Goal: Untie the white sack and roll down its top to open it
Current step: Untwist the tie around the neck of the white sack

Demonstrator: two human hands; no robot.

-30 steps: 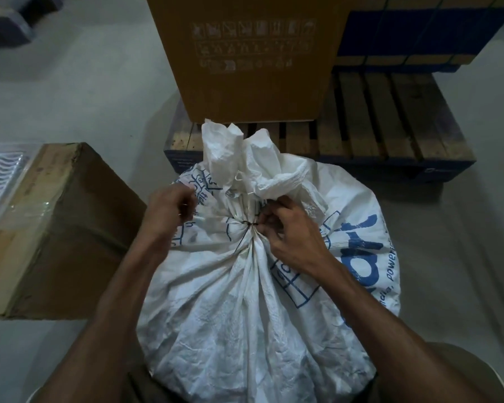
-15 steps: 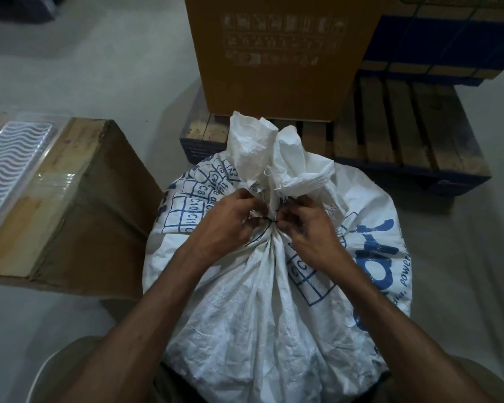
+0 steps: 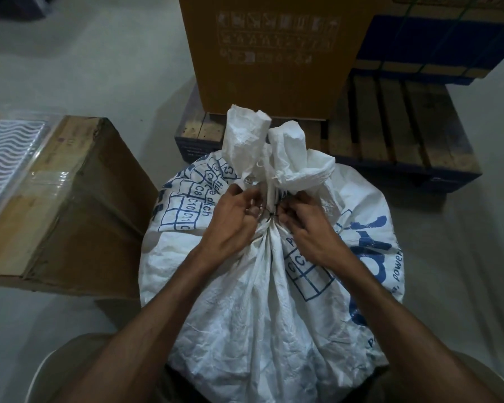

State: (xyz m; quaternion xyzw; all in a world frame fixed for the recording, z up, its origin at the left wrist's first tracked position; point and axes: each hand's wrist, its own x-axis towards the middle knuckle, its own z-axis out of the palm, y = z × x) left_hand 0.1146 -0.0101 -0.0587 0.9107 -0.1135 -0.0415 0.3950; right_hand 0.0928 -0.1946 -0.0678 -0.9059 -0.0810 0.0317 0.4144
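Observation:
A full white woven sack (image 3: 259,309) with blue print stands between my knees. Its gathered neck is bound by a thin dark tie (image 3: 271,219), and the loose top (image 3: 262,146) sticks up above it in two crumpled lobes. My left hand (image 3: 233,222) is at the left of the neck, fingertips pinched at the tie. On the right side of the neck, my right hand (image 3: 306,228) has its fingers curled in on the same knot. The knot itself is mostly hidden by my fingers.
A taped brown cardboard box (image 3: 61,205) sits close on the left, with a clear plastic tray (image 3: 3,158) on its top. Behind the sack a wooden pallet (image 3: 396,132) carries a tall brown carton (image 3: 271,50) and blue-banded boxes (image 3: 442,42). Grey floor lies all around.
My left hand has moved in from the sack's left side to the tie. Both hands now pinch at the knot. The view has shifted slightly.

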